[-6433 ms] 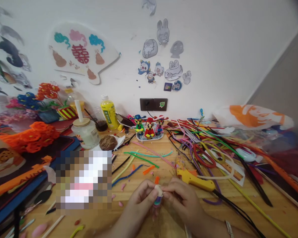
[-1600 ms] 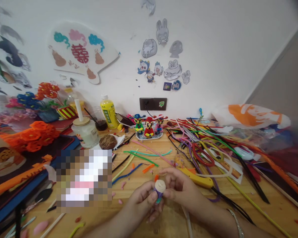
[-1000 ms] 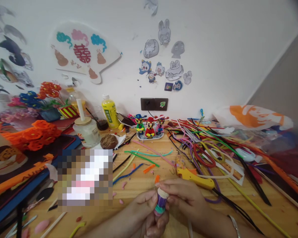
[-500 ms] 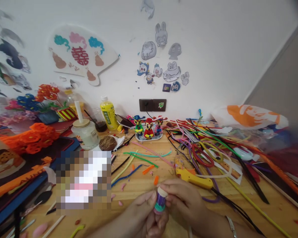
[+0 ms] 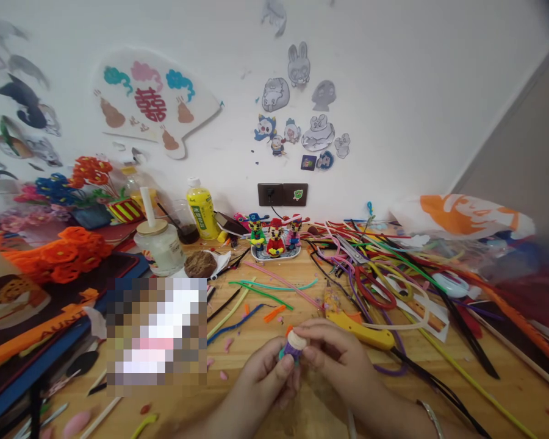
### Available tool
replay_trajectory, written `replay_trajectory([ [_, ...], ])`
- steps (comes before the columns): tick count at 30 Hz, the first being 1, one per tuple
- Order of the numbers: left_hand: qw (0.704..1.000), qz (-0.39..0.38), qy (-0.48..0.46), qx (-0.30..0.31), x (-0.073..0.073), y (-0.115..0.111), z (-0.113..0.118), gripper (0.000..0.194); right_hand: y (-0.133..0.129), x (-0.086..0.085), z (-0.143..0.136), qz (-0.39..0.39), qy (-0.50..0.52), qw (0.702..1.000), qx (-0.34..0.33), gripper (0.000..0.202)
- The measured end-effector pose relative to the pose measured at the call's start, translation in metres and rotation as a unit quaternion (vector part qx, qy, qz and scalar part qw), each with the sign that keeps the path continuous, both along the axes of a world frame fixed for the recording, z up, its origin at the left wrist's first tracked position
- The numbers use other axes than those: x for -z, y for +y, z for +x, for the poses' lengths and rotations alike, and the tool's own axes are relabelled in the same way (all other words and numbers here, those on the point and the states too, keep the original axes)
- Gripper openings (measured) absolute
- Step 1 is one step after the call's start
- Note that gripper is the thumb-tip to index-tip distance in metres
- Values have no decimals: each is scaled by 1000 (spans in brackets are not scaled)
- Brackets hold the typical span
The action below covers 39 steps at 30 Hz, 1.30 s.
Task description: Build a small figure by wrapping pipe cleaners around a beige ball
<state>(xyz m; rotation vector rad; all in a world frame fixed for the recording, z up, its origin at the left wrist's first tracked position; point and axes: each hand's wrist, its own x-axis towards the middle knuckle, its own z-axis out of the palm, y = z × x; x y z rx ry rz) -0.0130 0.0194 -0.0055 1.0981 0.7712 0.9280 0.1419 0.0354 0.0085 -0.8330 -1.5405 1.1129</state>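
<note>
Near the bottom centre, a small piece [image 5: 294, 345] with a cream top, a purple middle and a teal part is held between both hands. My left hand [image 5: 271, 373] has its fingers and thumb closed around the purple and teal part. The thumb and fingertips of my right hand [image 5: 329, 353] pinch the cream top from the right. Its underside is hidden by my fingers. Just right of and beyond my right hand lies a yellow glue gun [image 5: 361, 329]. Strips of orange [image 5: 274, 314] and blue [image 5: 238, 324] lie beyond my hands on the wooden table [image 5: 238, 399].
Three small figures stand on a tray [image 5: 276, 255] at the back. Many coloured pipe cleaners [image 5: 393, 268] are heaped at the right. A yellow-labelled bottle [image 5: 202, 210], a glass jar [image 5: 159, 247] and orange flowers [image 5: 80, 250] stand at the left. Part of the left is pixelated.
Both hands have risen slightly, away from the table's near edge, and the held piece has tilted, its teal part now toward the left. The whole view has shifted a little.
</note>
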Motion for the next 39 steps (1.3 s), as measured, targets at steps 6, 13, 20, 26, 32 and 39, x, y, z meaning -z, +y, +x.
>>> replay_trajectory([
  [6, 995, -44, -86, 26, -6, -1, 3, 37, 3, 1, -1, -128, 53, 988, -64, 35],
  [13, 986, -93, -124, 65, -5, -4, 4, 36, 3, 1, -4, -219, 96, 968, -77, 43],
  [20, 996, 10, -64, -54, 7, 6, 1, 42, 1, -1, -8, -216, 111, 970, 15, 34],
  [26, 980, 20, 79, -179, -9, 13, -11, 40, 6, -5, -7, -235, 126, 963, 32, 37],
  [32, 978, 73, 90, -176, -6, 10, -4, 24, 5, -1, -11, -245, 167, 954, 41, 36],
  [39, 988, 49, 75, -128, -14, 5, 7, 23, 7, 3, -12, -249, 170, 954, -15, 34],
])
